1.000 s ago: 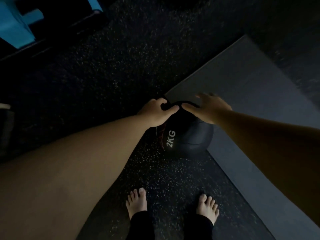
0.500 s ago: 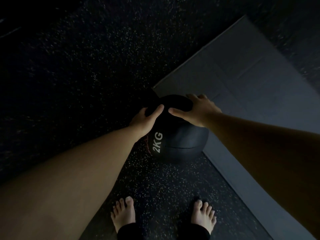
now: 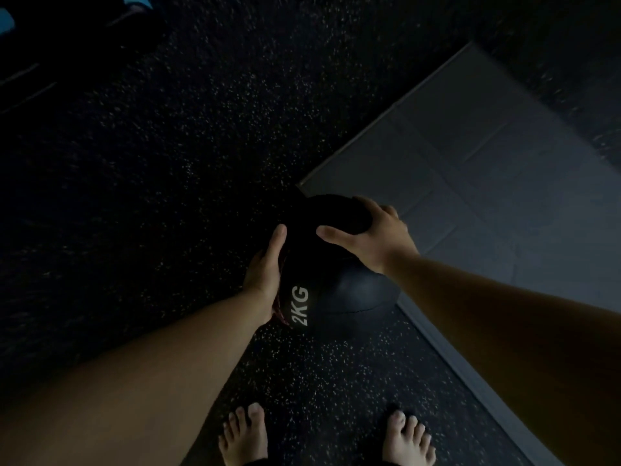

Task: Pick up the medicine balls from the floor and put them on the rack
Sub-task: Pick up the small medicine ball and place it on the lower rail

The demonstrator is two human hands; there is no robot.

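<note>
A black medicine ball (image 3: 339,284) marked "2KG" in white sits low over the dark speckled floor, at the corner of a grey mat. My left hand (image 3: 265,274) cups its left side, thumb pointing up along the ball. Over the top right of the ball lies my right hand (image 3: 373,237), fingers spread and wrapped over the far side. Both hands grip the ball. Whether it still touches the floor I cannot tell. No rack is in view.
A grey mat (image 3: 487,169) covers the floor to the right. My bare feet (image 3: 245,435) (image 3: 408,438) stand just behind the ball. Something blue (image 3: 5,23) shows dimly at the top left edge, among dark shapes.
My left hand slid from the ball's top down to its left side. The right hand spread wider over the top. The view shifted slightly and the ball appears closer.
</note>
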